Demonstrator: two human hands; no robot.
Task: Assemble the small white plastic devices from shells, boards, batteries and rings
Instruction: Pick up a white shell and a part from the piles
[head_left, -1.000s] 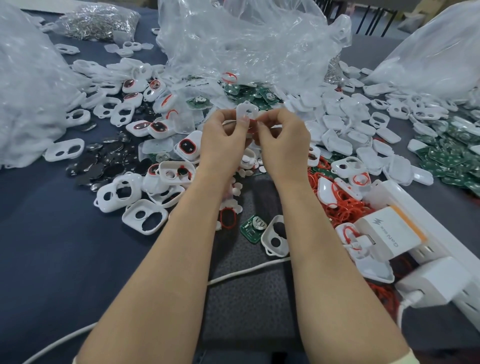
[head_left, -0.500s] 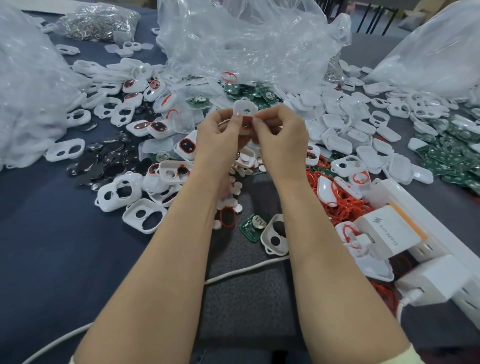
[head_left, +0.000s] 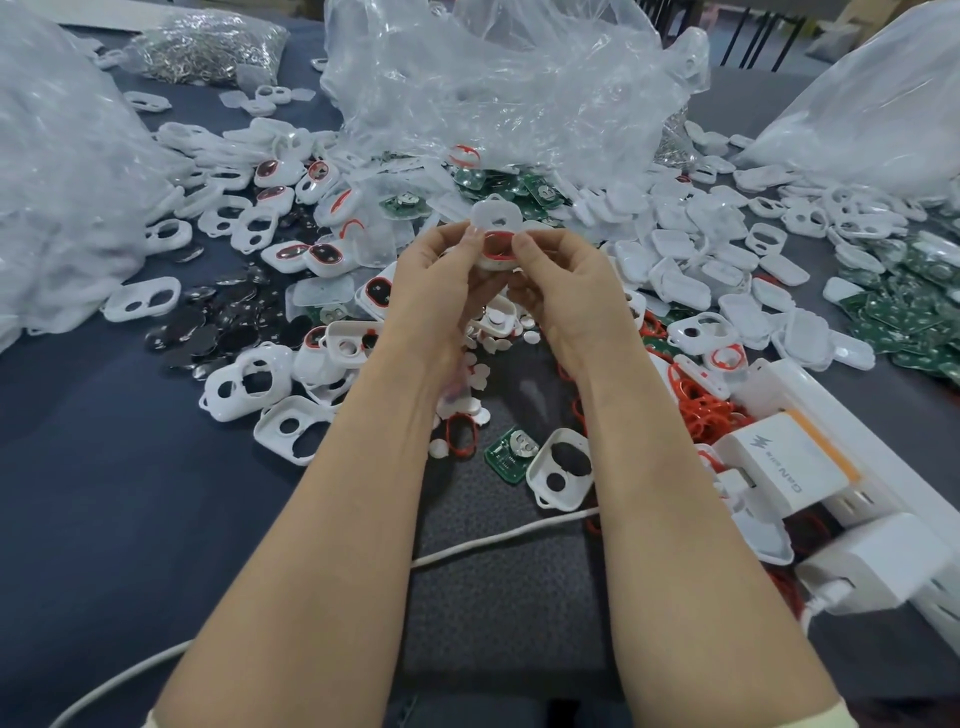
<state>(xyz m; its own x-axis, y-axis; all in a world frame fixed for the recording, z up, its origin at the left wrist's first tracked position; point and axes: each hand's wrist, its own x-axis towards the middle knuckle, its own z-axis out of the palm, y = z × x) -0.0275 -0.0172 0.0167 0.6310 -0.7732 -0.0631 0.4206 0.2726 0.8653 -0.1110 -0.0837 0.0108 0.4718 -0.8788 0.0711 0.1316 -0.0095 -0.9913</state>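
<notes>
White shell (head_left: 493, 213) with a red ring (head_left: 500, 256) at its near edge, held up off the blue table (head_left: 104, 493) at centre, in front of a crumpled clear bag (head_left: 493, 93). Far left: a second clear bag (head_left: 57, 156), bulging. Beside it, loose two-holed shells (head_left: 244, 382) and a spill of dark round batteries (head_left: 208, 327). Then the left hand (head_left: 436, 291), fingers curled, thumb tip pinching the held shell's left side. Opposite, the right hand (head_left: 571, 296), likewise curled, thumb tip pinching the right side just over the ring. Below the hands, small white discs (head_left: 480, 371), a green board (head_left: 511, 453) just beside an empty shell (head_left: 561, 467), and a white cable (head_left: 498, 543) across the dark mat (head_left: 509, 597). Further right, a heap of loose rings (head_left: 696, 410), a white charger (head_left: 779, 462) on a power strip (head_left: 883, 467), and more green boards (head_left: 904, 322) at the far right.
</notes>
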